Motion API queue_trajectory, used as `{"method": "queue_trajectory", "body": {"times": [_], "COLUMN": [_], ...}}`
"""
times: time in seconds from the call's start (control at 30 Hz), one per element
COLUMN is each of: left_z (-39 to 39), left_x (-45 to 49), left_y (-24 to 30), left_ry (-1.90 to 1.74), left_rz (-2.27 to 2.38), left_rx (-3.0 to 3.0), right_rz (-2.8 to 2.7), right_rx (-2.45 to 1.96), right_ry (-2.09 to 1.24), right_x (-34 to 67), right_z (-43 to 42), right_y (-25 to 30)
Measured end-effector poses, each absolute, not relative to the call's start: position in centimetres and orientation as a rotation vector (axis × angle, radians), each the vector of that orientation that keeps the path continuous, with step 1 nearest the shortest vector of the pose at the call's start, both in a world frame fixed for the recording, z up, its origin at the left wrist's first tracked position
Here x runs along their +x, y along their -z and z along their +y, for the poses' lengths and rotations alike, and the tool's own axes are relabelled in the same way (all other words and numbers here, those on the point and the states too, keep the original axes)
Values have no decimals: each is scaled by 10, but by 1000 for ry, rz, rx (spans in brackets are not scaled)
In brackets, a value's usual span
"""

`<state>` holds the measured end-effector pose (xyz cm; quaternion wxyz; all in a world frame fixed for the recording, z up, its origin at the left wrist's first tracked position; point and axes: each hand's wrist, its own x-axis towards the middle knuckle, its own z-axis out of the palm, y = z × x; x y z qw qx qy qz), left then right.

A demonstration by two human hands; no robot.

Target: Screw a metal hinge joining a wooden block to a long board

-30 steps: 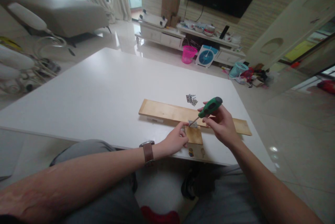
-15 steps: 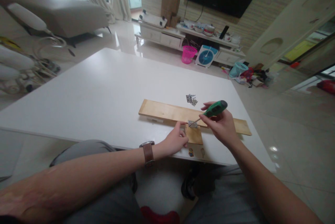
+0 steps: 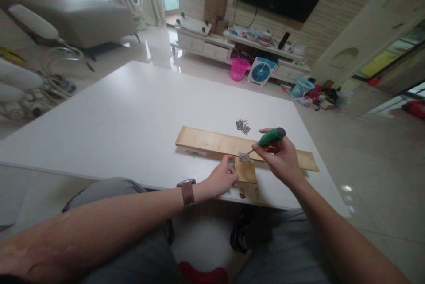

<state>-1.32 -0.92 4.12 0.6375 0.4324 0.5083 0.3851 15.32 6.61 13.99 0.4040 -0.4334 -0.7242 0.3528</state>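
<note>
My right hand is closed around the green handle of a screwdriver, its shaft slanting down to the left. The tip meets a small metal hinge lying across the joint between a long wooden board and a short wooden block. At the block's left side, my left hand grips its edge with curled fingers; part of the contact is hidden. The screw under the tip is too small to make out. Several loose metal hinges lie beyond the board.
Everything rests on a white table, with the work close to its near right edge. Two small stickers show below the block. Across the floor stand a pink basket, a blue-white fan and a low TV cabinet.
The screwdriver handle has shifted slightly to the left in my right hand, and its fingers have moved a little. My left index finger has drawn back slightly from the hinge.
</note>
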Motion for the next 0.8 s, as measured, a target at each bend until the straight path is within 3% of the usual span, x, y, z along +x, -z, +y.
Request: {"method": "queue_trajectory", "body": {"times": [0.8], "left_z": [-7], "left_x": [-12], "left_y": [-42], "left_ry": [-854], "left_rz": [1170], "left_rx": [962], "right_rz": [-1831], "right_rx": [-1108], "right_ry": [-944], "right_x": [155], "right_z": [65], "right_y": [-140]}}
